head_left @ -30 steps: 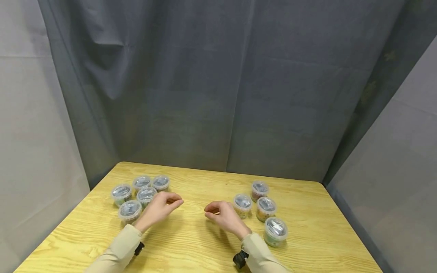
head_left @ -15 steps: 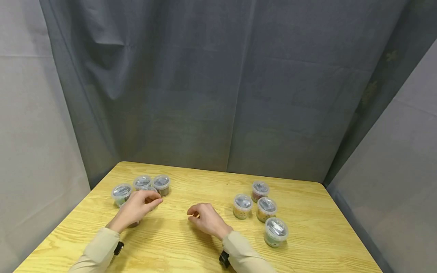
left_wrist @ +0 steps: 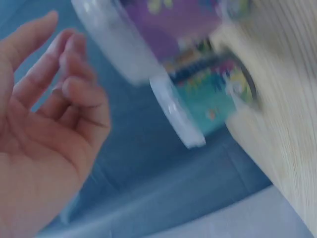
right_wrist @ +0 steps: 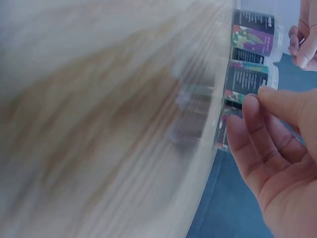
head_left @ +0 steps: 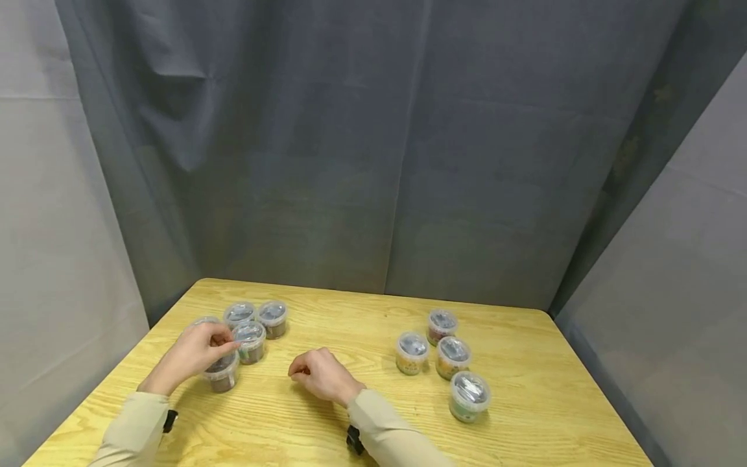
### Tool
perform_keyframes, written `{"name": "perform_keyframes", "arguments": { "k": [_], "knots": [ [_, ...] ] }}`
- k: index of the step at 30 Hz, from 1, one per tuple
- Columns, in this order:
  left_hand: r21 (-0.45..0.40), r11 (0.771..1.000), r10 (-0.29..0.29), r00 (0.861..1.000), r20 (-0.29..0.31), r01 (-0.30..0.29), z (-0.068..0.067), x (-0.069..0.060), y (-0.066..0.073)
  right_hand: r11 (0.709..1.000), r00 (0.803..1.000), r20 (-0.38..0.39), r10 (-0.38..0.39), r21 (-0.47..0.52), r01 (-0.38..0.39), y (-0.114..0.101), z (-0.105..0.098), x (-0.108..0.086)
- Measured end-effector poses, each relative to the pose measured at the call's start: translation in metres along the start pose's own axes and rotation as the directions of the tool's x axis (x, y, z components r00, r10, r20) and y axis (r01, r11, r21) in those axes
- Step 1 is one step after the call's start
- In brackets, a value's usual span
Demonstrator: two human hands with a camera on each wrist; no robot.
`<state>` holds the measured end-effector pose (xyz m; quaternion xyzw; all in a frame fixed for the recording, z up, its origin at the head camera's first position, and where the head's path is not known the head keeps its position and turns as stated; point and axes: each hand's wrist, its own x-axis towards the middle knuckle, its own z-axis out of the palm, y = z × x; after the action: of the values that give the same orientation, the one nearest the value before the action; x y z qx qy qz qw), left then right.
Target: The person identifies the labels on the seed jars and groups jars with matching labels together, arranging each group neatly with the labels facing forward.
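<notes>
My left hand (head_left: 195,350) hovers over the left group of lidded plastic tubs, fingers loosely bent and holding nothing. It partly covers a front tub (head_left: 222,381) and the tub behind it. Beside its fingertips stands another tub (head_left: 249,350). In the left wrist view, a tub with a purple label (left_wrist: 171,29) and one with a teal label (left_wrist: 208,101) sit apart from the hand. My right hand (head_left: 323,375) floats above the table right of this group, its fingers gently curled and bare. The right wrist view has the purple-labelled tub (right_wrist: 252,39) beyond the fingers.
Two more lidded tubs, a left one (head_left: 240,314) and a right one (head_left: 273,319), stand at the back of the left group. Several others, including a green one (head_left: 469,395), stand on the right of the wooden table (head_left: 350,311). A grey curtain (head_left: 303,162) hangs behind.
Both hands have moved left across the table. The left hand now lies over the front-left tubs, uncovering the middle one. The tubs on the right have stayed in place.
</notes>
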<state>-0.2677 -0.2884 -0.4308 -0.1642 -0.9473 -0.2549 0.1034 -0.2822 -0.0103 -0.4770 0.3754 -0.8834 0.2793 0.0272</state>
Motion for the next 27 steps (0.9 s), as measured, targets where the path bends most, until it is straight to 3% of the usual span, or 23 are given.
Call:
{"name": "perform_keyframes", "arguments": {
  "k": [4, 7, 15, 22, 27],
  "knots": [
    [-0.018, 0.999, -0.041, 0.997, 0.066, 0.042, -0.01, -0.006, -0.009, 0.999, 1.0, 0.011, -0.025, -0.03, 0.025, -0.007, 0.007, 0.008],
    [-0.008, 0.999, -0.037, 0.996, 0.082, 0.037, -0.012, -0.011, -0.014, 0.998, 0.999, 0.019, -0.042, -0.054, 0.043, -0.014, 0.013, 0.014],
    [0.035, 0.999, -0.01, 0.995, 0.102, 0.007, -0.008, -0.02, -0.021, 0.993, 0.997, 0.021, -0.079, -0.081, 0.08, -0.035, 0.029, 0.031],
    [-0.022, 0.997, -0.07, 0.986, 0.154, 0.074, -0.003, -0.028, -0.023, 0.968, 0.985, 0.054, -0.166, -0.18, 0.174, -0.046, 0.039, 0.035],
    [-0.031, 0.994, -0.096, 0.983, 0.157, 0.102, -0.002, -0.027, -0.022, 0.966, 0.985, 0.05, -0.164, -0.195, 0.17, -0.048, 0.04, 0.035]
  ]
}}
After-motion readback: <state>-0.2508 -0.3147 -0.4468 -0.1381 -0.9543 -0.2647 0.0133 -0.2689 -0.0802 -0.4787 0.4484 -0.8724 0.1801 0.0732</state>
